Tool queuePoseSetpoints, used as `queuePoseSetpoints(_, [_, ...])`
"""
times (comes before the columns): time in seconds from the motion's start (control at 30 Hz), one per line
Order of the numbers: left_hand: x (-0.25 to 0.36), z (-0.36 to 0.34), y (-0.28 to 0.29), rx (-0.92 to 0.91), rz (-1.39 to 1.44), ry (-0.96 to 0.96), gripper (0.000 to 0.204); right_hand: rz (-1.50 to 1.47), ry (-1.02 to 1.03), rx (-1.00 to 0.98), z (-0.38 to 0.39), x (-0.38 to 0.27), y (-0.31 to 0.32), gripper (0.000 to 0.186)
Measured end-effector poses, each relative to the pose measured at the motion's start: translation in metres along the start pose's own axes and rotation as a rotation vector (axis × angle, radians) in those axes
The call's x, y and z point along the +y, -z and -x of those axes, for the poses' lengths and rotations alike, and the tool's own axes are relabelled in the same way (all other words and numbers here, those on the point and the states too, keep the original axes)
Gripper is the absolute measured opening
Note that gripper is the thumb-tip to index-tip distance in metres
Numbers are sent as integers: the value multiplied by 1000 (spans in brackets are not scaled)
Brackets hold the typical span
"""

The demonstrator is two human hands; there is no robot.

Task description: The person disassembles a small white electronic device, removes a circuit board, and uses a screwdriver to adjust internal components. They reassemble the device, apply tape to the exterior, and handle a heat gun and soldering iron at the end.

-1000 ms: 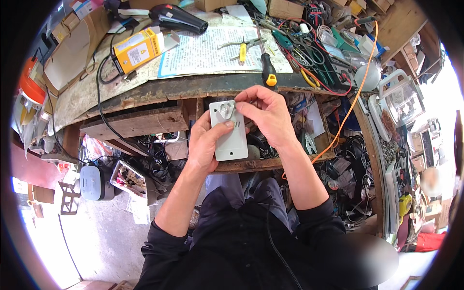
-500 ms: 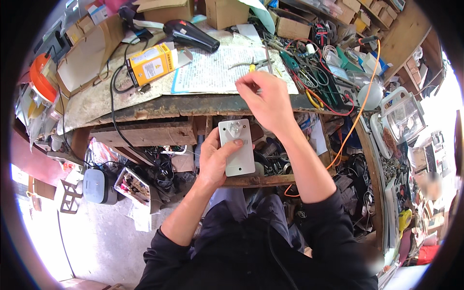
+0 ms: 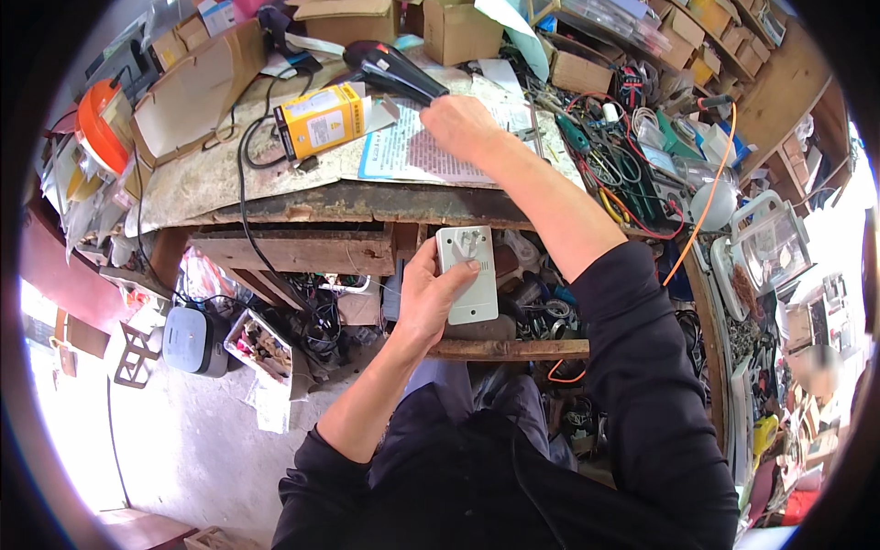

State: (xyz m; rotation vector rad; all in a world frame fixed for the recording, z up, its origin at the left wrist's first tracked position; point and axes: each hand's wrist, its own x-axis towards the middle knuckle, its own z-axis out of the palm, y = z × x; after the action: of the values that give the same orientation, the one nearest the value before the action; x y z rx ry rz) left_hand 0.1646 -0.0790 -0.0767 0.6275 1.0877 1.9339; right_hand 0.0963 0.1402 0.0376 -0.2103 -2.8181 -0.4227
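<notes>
My left hand [image 3: 426,298] holds a pale grey rectangular plastic housing [image 3: 471,295] upright below the bench edge, thumb across its face, which has screw holes, slots and a small light fitting near the top. My right hand [image 3: 458,126] reaches over the bench onto a printed sheet [image 3: 391,158], its fingers curled down beside the end of a black hair-dryer-like tool [image 3: 385,69]; what they grip is hidden. A yellow box [image 3: 321,119] lies left of that hand. Part of a pair of pliers [image 3: 525,134] shows to its right.
Cardboard boxes [image 3: 458,32] stand at the bench's back, an orange tool [image 3: 101,124] at left. Tangled leads and tools [image 3: 596,142] crowd the right, with an orange cable hanging down. Below are a cluttered wooden drawer [image 3: 509,348] and a box of oddments [image 3: 261,344].
My right hand has left the housing and moved up and forward onto the bench. My left hand still holds the housing. The view has shifted slightly.
</notes>
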Motion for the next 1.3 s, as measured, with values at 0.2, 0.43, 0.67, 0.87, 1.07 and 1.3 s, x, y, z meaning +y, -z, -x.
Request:
queuePoseSetpoints(0.2, [-2, 1, 7, 7, 6, 15, 39, -725, -104, 142, 34, -12, 33, 18])
queuePoseSetpoints(0.43, [5, 5, 2, -74, 25, 53, 40, -953, 64, -71, 107, -35, 79, 11])
queuePoseSetpoints(0.67, [-3, 3, 4, -113, 5, 74, 42, -909, 14, -362, 118, -38, 92, 14])
queuePoseSetpoints(0.87, [-6, 1, 5, -101, -18, 106, 41, -799, 29, -416, 112, -43, 88, 16])
queuePoseSetpoints(1.07, [-6, 1, 6, -93, -14, 109, 39, -729, 42, -421, 110, -50, 84, 18])
queuePoseSetpoints(1.3, [-7, 0, 7, -89, -26, 117, 38, -719, 2, -419, 109, -48, 76, 21])
